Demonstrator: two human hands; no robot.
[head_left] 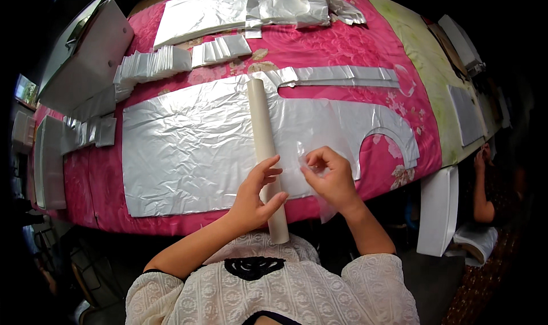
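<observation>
A silver plastic apron [182, 148] lies flat and creased on the pink cloth, its straps stretching to the right. Across it rests a long cream tube [260, 114], its near end overhanging the table edge by my lap. My left hand [257, 191] is over the lower part of the tube, thumb and fingers spread apart. Just right of the tube, my right hand [334, 179] is closed, pinching a thin clear plastic film [311, 131]. The film spreads over the apron's right part, and one end hangs below the hand. Its outline is hard to make out.
Behind the apron stand rows of folded silver packets [154, 62], with a stack of silver aprons [200, 17] farther back. White boxes [94, 57] are at the left. A pale green cloth [411, 45] covers the right end. Another person's arm [482, 188] shows at far right.
</observation>
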